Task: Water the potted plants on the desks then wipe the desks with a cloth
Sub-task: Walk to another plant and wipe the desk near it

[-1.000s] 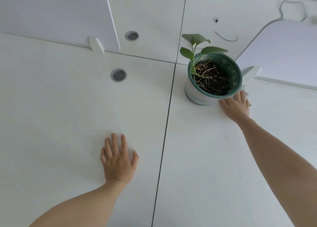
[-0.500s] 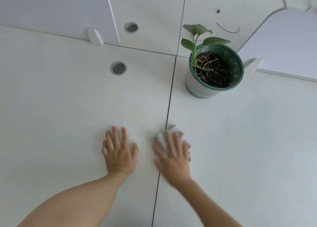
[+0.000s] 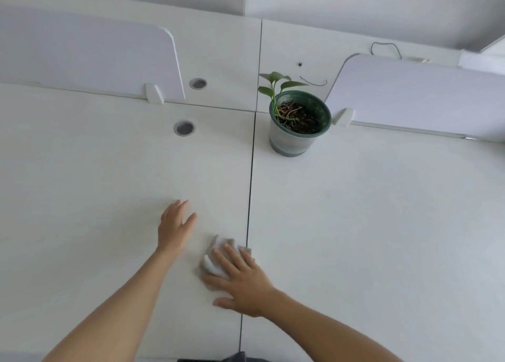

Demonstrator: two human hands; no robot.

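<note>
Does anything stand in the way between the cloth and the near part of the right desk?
Nothing visible does. The right hand presses the cloth just left of the seam; the potted plant stands far back, by the divider.

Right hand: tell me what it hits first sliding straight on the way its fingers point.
Probably the left hand, flat on the desk ahead to the left; the cloth under the right hand would reach its thumb side first. It could narrowly miss.

Probably an office: adjoining white desks with partition screens and cable holes
</note>
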